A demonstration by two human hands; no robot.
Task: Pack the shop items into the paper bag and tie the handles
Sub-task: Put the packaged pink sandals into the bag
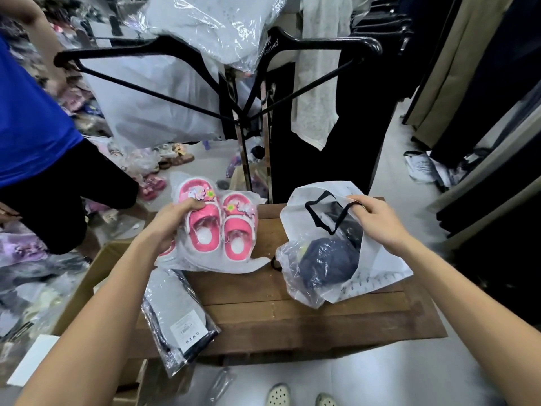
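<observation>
Two pale shoes (301,396) of the person show at the bottom edge, on the light floor. Just beyond them stands a brown wooden table (292,312). On its near left corner lies a flat wrapped garment (178,315) in clear plastic, with a white label, overhanging the edge. Further on, the left hand (172,221) grips a clear packet of pink children's sandals (218,227), thumb curled over the top of the left sandal, the packet raised above the table's left side. To the right, the right hand (377,221) pinches the black cord handle (330,212) of the white paper bag (377,259), holding its mouth up; a dark item in clear plastic (322,265) lies half inside the bag. Behind the table hang black hangers (222,51) and wrapped clothes. At far left stands another person in a blue top (26,121).
</observation>
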